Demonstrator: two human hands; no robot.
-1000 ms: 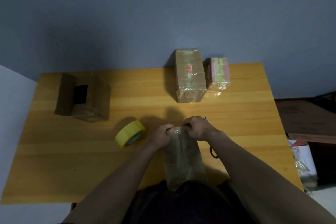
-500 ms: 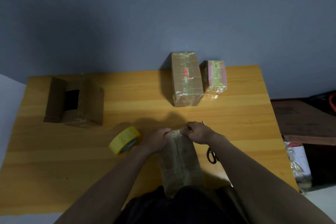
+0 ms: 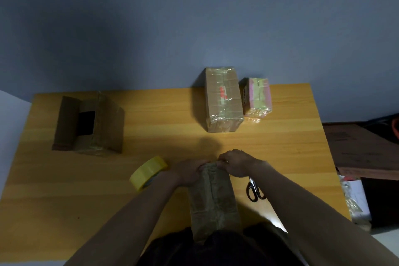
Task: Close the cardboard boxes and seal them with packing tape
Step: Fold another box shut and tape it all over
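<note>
A long taped cardboard box (image 3: 212, 198) lies lengthwise on the wooden table (image 3: 86, 190), its near end against my body. My left hand (image 3: 186, 171) grips the box's far left corner. My right hand (image 3: 234, 164) holds the far right corner, fingers curled over the top edge. A yellow roll of packing tape (image 3: 148, 172) stands on edge just left of my left wrist. Black-handled scissors (image 3: 254, 190) lie right of the box, partly under my right forearm.
An open cardboard box (image 3: 90, 125) with a raised flap sits at the back left. A sealed brown box (image 3: 222, 99) and a smaller pink and green wrapped box (image 3: 258, 97) stand at the back centre against the blue wall. Clutter lies off the table's right edge.
Both hands stay at the box's far end, with the fingers shifting slightly along its top edge. The view has tilted, so everything sits lower in frame.
</note>
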